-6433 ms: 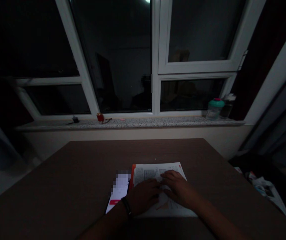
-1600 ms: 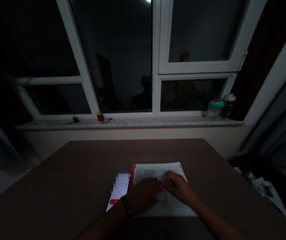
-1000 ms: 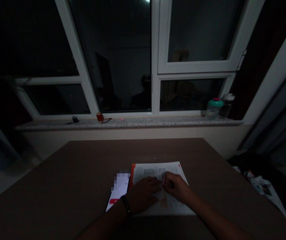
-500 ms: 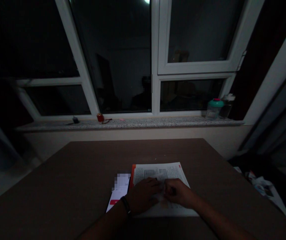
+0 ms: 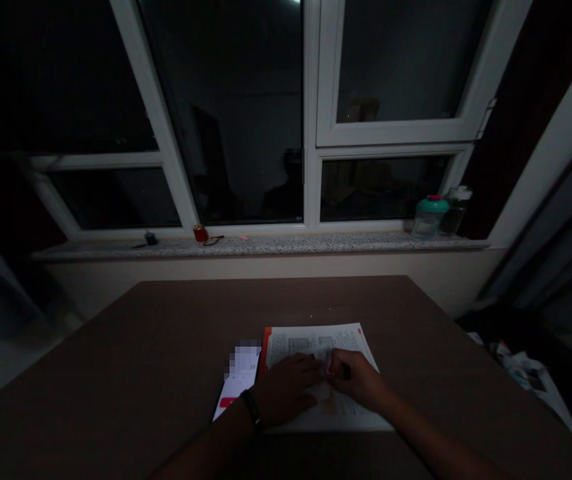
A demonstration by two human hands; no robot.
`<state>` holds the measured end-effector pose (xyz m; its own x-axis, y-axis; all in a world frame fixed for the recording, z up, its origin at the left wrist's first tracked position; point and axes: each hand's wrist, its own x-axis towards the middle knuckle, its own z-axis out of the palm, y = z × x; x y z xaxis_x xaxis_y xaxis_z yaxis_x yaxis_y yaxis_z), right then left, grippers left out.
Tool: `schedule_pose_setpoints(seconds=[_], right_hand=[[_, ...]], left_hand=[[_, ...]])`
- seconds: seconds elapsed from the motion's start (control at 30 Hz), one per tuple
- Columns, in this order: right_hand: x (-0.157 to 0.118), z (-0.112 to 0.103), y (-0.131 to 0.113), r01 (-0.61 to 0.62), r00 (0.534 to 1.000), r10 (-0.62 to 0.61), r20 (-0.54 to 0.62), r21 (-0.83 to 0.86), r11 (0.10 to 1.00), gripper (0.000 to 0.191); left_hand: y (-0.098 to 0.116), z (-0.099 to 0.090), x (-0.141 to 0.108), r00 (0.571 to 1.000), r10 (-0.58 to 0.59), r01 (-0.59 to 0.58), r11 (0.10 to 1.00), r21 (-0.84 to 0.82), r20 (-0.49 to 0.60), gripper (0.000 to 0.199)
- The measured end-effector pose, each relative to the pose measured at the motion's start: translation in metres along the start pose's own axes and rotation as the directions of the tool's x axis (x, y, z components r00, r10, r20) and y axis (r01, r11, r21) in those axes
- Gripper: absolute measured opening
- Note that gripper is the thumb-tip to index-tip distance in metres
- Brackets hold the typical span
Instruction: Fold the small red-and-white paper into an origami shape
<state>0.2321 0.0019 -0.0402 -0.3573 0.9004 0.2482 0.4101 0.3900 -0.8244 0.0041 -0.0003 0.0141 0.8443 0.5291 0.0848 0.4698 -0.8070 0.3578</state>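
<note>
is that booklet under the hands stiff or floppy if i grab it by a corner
Probably floppy: the booklet looks thin and papery, so a lifted corner would likely bend. Pushed, it should slide rather than tip, since it lies flat, though the left hand resting on it may hold it back.

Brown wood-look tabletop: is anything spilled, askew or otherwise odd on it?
Two tiny pale specks lie just beyond the white, orange-edged printed booklet. They look like stray crumbs on the plain brown surface, though too small to identify. I see no spill.
</note>
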Motion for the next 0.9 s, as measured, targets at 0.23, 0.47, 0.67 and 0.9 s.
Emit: schedule_pose_setpoints(seconds=[0.23,0.47,0.67,0.9], right_hand=[[-0.004,0.0,-0.003,0.031,0.994,-0.03,0.11,-0.003,1.0,0.015],[0.003,0.002,0.007,0.033,0.989,-0.046,-0.138,-0.095,0.995,0.014],[-0.001,0.001,0.001,0.079,0.992,-0.092,-0.092,-0.139,0.987,0.014],[-0.007,-0.003,-0.009,0.205,0.977,-0.196,0.084,-0.114,0.972,0.017]], left_hand=[[0.001,0.0,0.0,1.0,-0.002,0.002,1.0,0.01,0.0,0.037],[-0.002,0.002,0.0,1.0,0.012,-0.012,1.0,0.021,-0.017,0.035],[-0.001,0.003,-0.001,0.999,0.027,-0.026,0.999,0.033,-0.027,0.04],[0.002,0.0,0.0,0.998,0.069,-0.069,0.997,0.028,-0.01,0.04]])
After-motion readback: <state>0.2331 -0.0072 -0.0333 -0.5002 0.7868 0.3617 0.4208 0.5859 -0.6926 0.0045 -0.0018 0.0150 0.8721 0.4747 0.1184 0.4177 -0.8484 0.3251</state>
